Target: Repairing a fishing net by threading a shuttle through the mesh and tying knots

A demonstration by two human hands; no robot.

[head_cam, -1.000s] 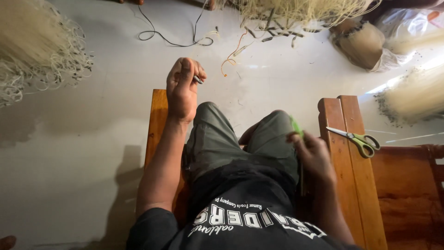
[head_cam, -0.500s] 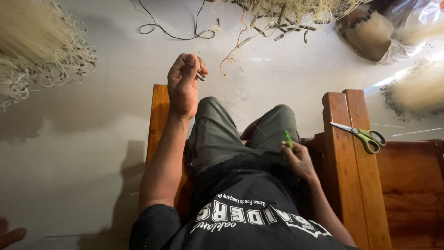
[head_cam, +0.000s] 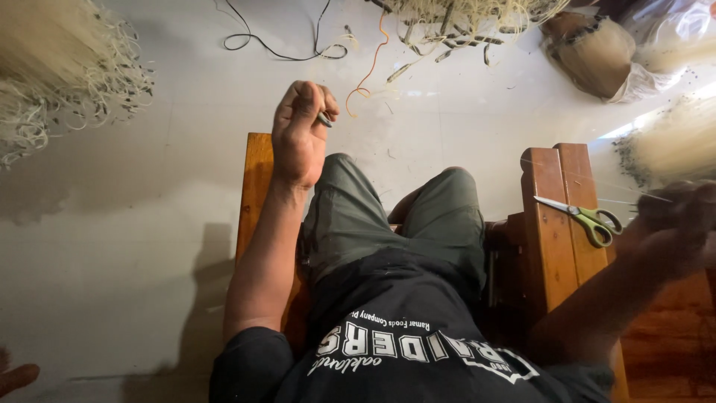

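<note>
Wooden brown bench [head_cam: 556, 224] under the seated legs as landmark. Left hand [head_cam: 300, 134] raised past its left plank, fingers curled shut on a small dark slender piece [head_cam: 325, 119]. Right hand [head_cam: 675, 220] blurred beyond its right end, finger state impossible to tell. Green-handled steel scissors [head_cam: 582, 216] flat on the right plank.

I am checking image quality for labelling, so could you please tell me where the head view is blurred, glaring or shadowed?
Head view: the right hand is smeared by motion blur; the left hand and the scissors are sharp; bright glare washes out the upper right corner; a soft shadow falls on the floor at left; wide-angle distortion bends the edges.
</note>
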